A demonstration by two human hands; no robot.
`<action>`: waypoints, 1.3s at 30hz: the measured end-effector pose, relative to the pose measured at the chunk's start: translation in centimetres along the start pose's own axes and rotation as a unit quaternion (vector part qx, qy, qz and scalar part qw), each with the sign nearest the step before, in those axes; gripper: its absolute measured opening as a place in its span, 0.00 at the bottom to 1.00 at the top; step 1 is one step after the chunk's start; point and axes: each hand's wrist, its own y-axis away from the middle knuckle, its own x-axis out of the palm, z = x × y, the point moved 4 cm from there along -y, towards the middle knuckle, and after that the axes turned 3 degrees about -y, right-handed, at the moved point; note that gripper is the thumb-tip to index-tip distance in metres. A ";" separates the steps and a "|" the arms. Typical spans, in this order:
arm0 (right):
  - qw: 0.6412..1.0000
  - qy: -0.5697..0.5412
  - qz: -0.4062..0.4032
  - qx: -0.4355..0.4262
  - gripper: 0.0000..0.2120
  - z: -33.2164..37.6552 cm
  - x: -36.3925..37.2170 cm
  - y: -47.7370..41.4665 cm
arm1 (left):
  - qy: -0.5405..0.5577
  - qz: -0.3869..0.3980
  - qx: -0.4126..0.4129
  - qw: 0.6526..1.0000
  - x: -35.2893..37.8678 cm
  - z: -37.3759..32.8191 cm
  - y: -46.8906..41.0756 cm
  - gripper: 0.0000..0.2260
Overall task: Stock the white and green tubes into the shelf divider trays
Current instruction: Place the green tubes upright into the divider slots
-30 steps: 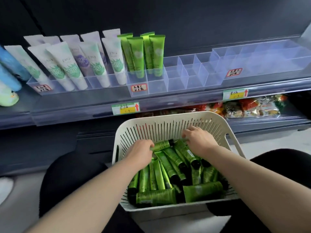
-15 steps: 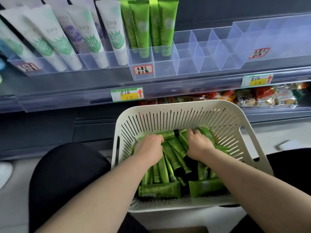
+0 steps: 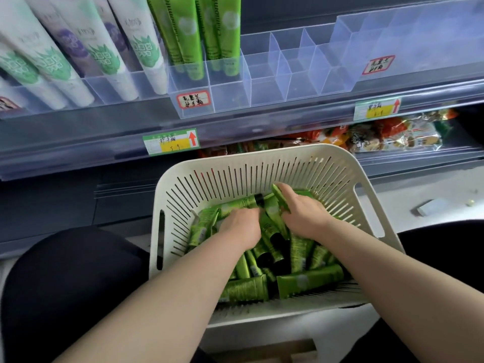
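Note:
A white slotted basket [image 3: 301,166] rests on my lap, holding several green tubes [image 3: 309,280] with black caps. My left hand [image 3: 242,225] reaches down into the pile, its fingers curled around a green tube. My right hand [image 3: 301,213] grips another green tube [image 3: 280,199] whose end sticks up past the knuckles. On the shelf above, clear divider trays [image 3: 264,82] hold upright green tubes [image 3: 183,35] in the middle and white tubes [image 3: 141,45] at the left. The tray cells to the right stand vacant.
Price labels [image 3: 171,141] are clipped to the shelf's front rail. Snack packets [image 3: 392,134] lie on the lower shelf behind the basket. My dark-clothed knee [image 3: 65,284] is at the lower left. A small white object [image 3: 429,206] lies on the floor at the right.
The camera has moved closer to the shelf and tipped down. Both hands have stayed in the basket, shifting among the green tubes and closing on them.

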 end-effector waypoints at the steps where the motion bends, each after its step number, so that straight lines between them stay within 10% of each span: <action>1: 1.000 -0.003 -0.006 -0.004 0.32 0.0 -0.1 0.0 | -0.014 0.014 -0.007 1.000 0.4 -0.5 -0.3 0.28; 7: 0.996 -0.070 -0.023 0.042 0.28 0.0 -0.7 -0.4 | -0.106 0.076 -0.012 0.991 2.1 -1.3 -1.7 0.18; 13: 0.987 -0.105 0.002 0.120 0.29 -1.3 -1.3 -0.9 | 0.050 -0.007 -0.050 0.998 0.4 -1.7 -2.2 0.13; 25: 0.990 -0.060 -0.022 0.126 0.27 -2.9 -3.2 -0.9 | 0.128 0.107 -0.159 0.973 1.6 -3.2 -1.9 0.44; 35: 0.995 -0.030 -0.042 0.090 0.22 -1.6 -5.1 -0.1 | 0.166 0.047 -0.133 0.976 0.4 -3.2 -1.0 0.05; 39: 0.995 -0.048 -0.059 0.067 0.24 -0.6 -6.6 1.3 | 0.190 0.026 -0.089 0.977 1.4 -3.2 0.4 0.26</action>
